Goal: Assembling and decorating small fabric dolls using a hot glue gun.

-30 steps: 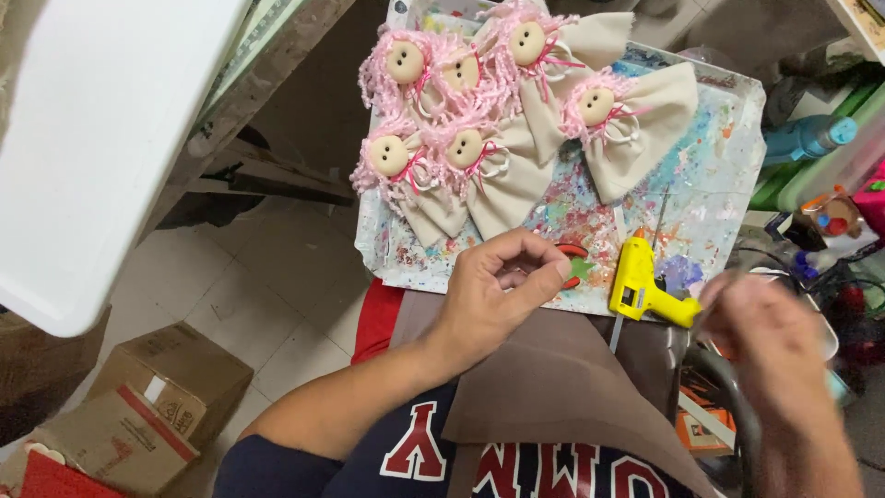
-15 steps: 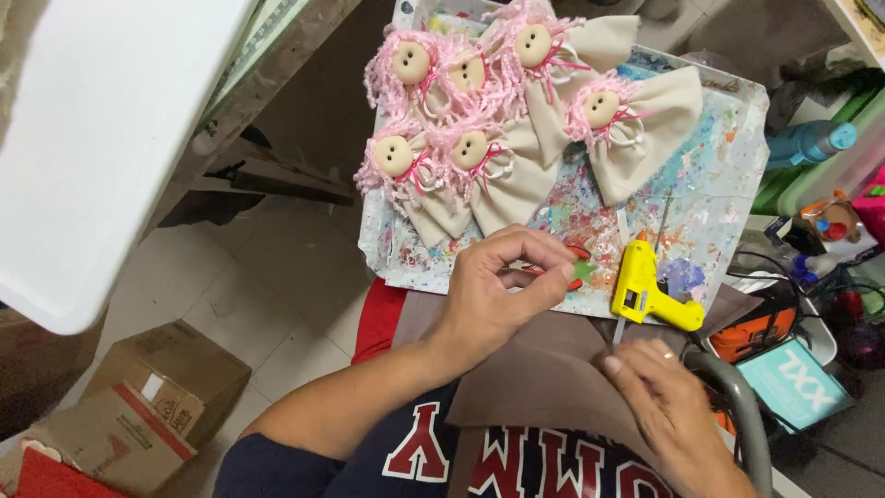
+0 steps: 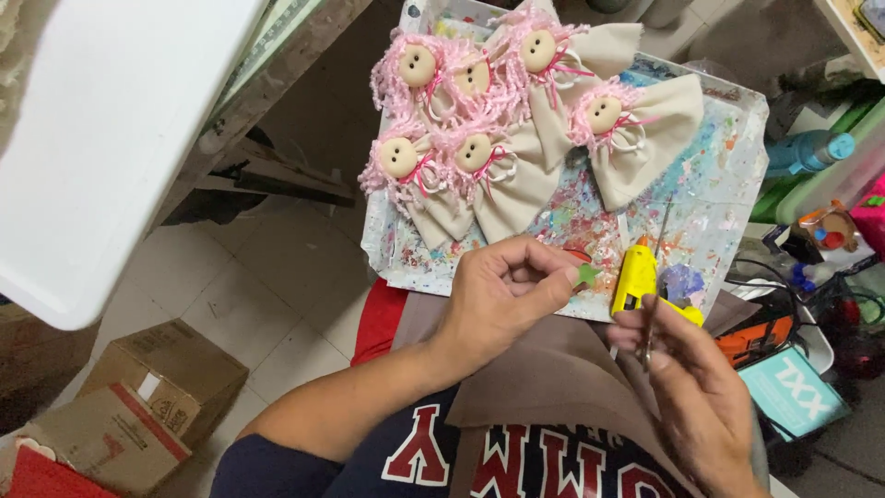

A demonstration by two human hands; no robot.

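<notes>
A small green star-shaped foam piece (image 3: 587, 274), judged light and soft, is pinched at its edge by the left hand (image 3: 502, 295); a thin metal tool (image 3: 653, 309) is gripped by the right hand (image 3: 691, 378).

Even indoor light, soft shadows, sharp centre, near white edge blurred

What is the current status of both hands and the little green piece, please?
Left hand pinching small green star. Right hand holding thin tool. Yellow glue gun between them on paint-splattered tray.
</notes>
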